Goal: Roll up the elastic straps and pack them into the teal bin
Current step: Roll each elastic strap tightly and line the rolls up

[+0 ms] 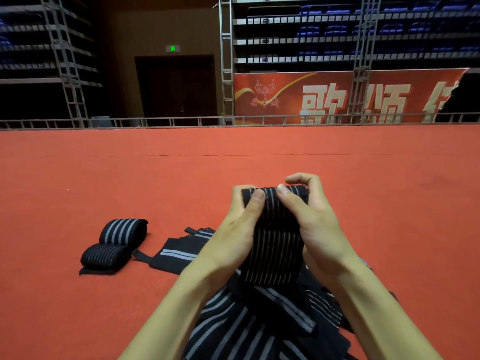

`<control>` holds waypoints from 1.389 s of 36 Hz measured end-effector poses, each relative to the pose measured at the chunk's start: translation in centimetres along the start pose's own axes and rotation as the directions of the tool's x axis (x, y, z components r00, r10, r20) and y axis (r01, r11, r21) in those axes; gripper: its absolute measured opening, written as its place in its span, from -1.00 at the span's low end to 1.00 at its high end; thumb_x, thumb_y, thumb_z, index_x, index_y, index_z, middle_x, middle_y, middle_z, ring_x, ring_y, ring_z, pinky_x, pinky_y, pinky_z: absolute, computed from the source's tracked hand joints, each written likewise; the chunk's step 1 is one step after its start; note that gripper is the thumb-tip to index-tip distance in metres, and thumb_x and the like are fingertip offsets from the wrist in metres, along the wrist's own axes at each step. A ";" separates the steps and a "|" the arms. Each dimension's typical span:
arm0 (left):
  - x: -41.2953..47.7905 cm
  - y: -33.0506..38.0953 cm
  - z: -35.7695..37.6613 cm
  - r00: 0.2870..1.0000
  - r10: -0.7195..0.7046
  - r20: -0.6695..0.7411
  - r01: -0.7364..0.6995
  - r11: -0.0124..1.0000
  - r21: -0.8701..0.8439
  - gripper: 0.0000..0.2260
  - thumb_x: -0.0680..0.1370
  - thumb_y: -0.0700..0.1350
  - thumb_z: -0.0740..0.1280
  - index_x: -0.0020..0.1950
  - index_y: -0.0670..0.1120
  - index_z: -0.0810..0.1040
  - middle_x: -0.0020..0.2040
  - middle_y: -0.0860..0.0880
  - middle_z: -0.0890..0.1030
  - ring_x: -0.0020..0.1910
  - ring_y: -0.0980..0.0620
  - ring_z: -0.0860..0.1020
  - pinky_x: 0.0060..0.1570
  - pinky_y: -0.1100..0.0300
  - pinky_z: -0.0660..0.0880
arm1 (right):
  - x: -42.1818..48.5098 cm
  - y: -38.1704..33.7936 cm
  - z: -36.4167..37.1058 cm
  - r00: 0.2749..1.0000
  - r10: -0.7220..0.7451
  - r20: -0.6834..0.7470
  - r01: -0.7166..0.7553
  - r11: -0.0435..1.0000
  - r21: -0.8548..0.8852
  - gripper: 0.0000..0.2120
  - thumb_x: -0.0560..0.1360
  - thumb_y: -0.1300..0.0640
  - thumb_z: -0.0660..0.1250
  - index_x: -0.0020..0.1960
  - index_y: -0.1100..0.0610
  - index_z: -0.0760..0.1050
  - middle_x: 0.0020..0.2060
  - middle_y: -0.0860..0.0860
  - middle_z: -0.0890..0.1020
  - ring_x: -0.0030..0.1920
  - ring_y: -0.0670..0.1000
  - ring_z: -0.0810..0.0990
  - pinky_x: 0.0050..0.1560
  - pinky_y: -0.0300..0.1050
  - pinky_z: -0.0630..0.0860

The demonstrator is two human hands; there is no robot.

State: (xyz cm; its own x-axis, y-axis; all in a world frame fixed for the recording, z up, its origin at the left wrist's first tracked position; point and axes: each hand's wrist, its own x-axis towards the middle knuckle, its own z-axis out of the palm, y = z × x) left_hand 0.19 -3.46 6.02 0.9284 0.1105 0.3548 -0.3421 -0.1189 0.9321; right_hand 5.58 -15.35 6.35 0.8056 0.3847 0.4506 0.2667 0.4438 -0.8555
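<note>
A black elastic strap with thin pale stripes (276, 245) is held up in front of me, its top end curled over. My left hand (237, 224) pinches the curled end on the left with thumb on top. My right hand (315, 219) pinches it on the right, fingers hooked over the far side. The strap's tail hangs down into a loose pile of striped straps (249, 323) by my forearms. Two rolled straps (114, 245) lie on the red carpet to the left. The teal bin is not in view.
A flat unrolled strap (181, 252) lies between the rolls and my left wrist. Red carpet (233, 157) stretches ahead to a low metal rail (181, 122). Beyond it stand truss towers, a red banner and rows of blue seats.
</note>
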 end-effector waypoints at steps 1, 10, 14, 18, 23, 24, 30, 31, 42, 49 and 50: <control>0.0 0.0 0.0 1.000 0.003 0.008 -0.003 1.000 -0.008 -0.59 0.52 0.21 0.13 0.19 -0.06 0.34 -0.06 0.00 0.58 -0.10 0.15 0.58 -0.06 0.23 0.54 | 0.0 0.1 0.0 1.000 -0.013 -0.009 0.012 1.000 -0.022 -0.87 0.58 0.14 0.31 0.08 0.02 0.38 -0.37 -0.18 0.56 -0.32 -0.15 0.54 -0.28 -0.24 0.52; 0.5 -0.5 -0.7 0.966 0.250 -0.066 -0.254 0.965 -0.063 -0.72 0.46 -0.21 0.36 0.06 0.13 0.58 -0.06 0.07 0.61 -0.07 0.11 0.56 -0.02 0.20 0.54 | -0.1 -0.4 0.4 0.996 0.094 -0.001 -0.093 0.982 0.166 -0.74 0.43 0.01 0.36 0.05 0.08 0.42 -0.30 -0.07 0.65 -0.27 -0.09 0.63 -0.28 -0.16 0.58; 0.4 -0.4 -1.0 0.952 0.298 -0.072 -0.298 0.955 0.017 -0.58 0.37 -0.34 0.35 0.00 0.17 0.61 -0.01 0.10 0.64 -0.01 0.07 0.59 0.07 0.09 0.53 | 0.1 -0.2 0.0 0.996 0.091 -0.023 -0.089 0.992 0.087 -0.81 0.51 0.08 0.35 0.06 0.11 0.43 -0.26 -0.04 0.64 -0.24 -0.07 0.64 -0.27 -0.15 0.58; 0.4 -0.6 -1.0 0.973 0.227 -0.046 -0.230 0.969 -0.089 -0.56 0.36 -0.25 0.42 0.14 0.16 0.58 0.08 -0.06 0.60 0.03 -0.02 0.58 0.08 -0.01 0.56 | 0.0 -0.4 -0.1 0.996 0.093 -0.016 -0.090 0.990 0.105 -0.89 0.58 0.28 0.27 0.04 0.10 0.42 -0.36 -0.08 0.63 -0.34 -0.08 0.62 -0.37 -0.17 0.56; 0.9 -0.6 -0.6 0.994 0.000 -0.110 -0.029 0.965 -0.261 -0.65 0.37 0.02 0.46 0.13 0.04 0.57 0.05 -0.13 0.62 -0.05 0.00 0.65 -0.02 0.01 0.57 | 0.0 -0.5 -0.1 0.998 0.058 -0.014 -0.058 0.997 0.050 -0.77 0.53 0.38 0.25 0.03 0.07 0.46 -0.35 -0.03 0.58 -0.32 -0.05 0.55 -0.30 -0.12 0.53; 0.9 -0.7 -0.6 0.991 -0.004 -0.132 -0.030 0.966 -0.255 -0.69 0.38 0.00 0.45 0.09 0.00 0.59 0.03 -0.14 0.64 -0.04 -0.03 0.65 0.03 -0.04 0.58 | 0.0 -0.5 -0.1 0.998 0.062 -0.008 -0.062 0.997 0.044 -0.75 0.52 0.40 0.24 0.03 0.06 0.46 -0.35 -0.03 0.58 -0.31 -0.03 0.54 -0.27 -0.09 0.52; 0.7 -0.4 -1.8 0.975 0.137 -0.173 -0.172 0.962 -0.213 -0.66 0.40 -0.36 0.45 0.06 0.00 0.61 0.01 -0.04 0.67 -0.05 -0.08 0.64 -0.03 -0.01 0.62 | 0.0 -0.7 -0.3 0.991 0.123 0.056 -0.129 0.984 0.122 -0.78 0.51 0.29 0.33 0.11 0.07 0.47 -0.16 0.09 0.61 -0.20 0.07 0.62 -0.24 0.04 0.61; 0.7 -0.3 -1.9 0.974 0.149 -0.171 -0.184 0.960 -0.212 -0.63 0.41 -0.43 0.43 0.05 0.00 0.61 0.01 -0.04 0.67 -0.07 -0.06 0.64 -0.07 0.03 0.63 | 0.0 -0.7 -0.3 0.990 0.130 0.061 -0.137 0.983 0.124 -0.77 0.48 0.21 0.38 0.11 0.06 0.47 -0.15 0.09 0.62 -0.21 0.07 0.64 -0.27 0.02 0.62; 0.8 -0.4 -1.9 0.981 -0.044 -0.190 -0.006 0.968 -0.252 -0.80 0.47 -0.17 0.43 0.08 -0.06 0.60 -0.11 -0.08 0.64 -0.19 0.03 0.67 -0.19 0.19 0.60 | 0.1 0.1 -1.2 0.996 0.085 -0.035 -0.085 0.996 0.003 -0.65 0.41 0.47 0.41 0.05 0.10 0.53 -0.07 0.20 0.60 -0.15 0.12 0.66 0.02 0.16 0.63; 0.4 -0.7 -3.0 0.978 -0.008 -0.210 -0.042 0.972 -0.229 -0.74 0.47 -0.39 0.41 0.05 -0.07 0.64 0.01 -0.07 0.68 -0.10 -0.01 0.69 -0.14 0.23 0.60 | 0.1 0.6 -1.4 0.991 0.129 -0.046 -0.133 0.983 -0.125 -0.70 0.40 0.36 0.49 0.05 0.09 0.59 -0.06 0.17 0.66 -0.14 0.12 0.69 -0.01 0.07 0.65; 0.0 -1.0 -3.2 0.976 -0.013 -0.218 -0.038 0.973 -0.226 -0.73 0.47 -0.41 0.41 0.04 -0.08 0.64 -0.01 -0.05 0.68 -0.11 0.00 0.69 -0.14 0.22 0.60 | 0.0 0.7 -1.3 0.992 0.119 -0.045 -0.125 0.977 -0.172 -0.70 0.39 0.35 0.50 0.03 0.07 0.59 -0.07 0.14 0.67 -0.15 0.11 0.69 -0.06 0.02 0.66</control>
State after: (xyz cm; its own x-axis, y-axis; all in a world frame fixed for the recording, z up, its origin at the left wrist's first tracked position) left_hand 0.06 -0.22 5.35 0.8786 0.3246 0.3502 -0.4010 0.1031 0.9103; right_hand 6.44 -16.07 5.41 0.8545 0.3978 0.3339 0.2513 0.2460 -0.9361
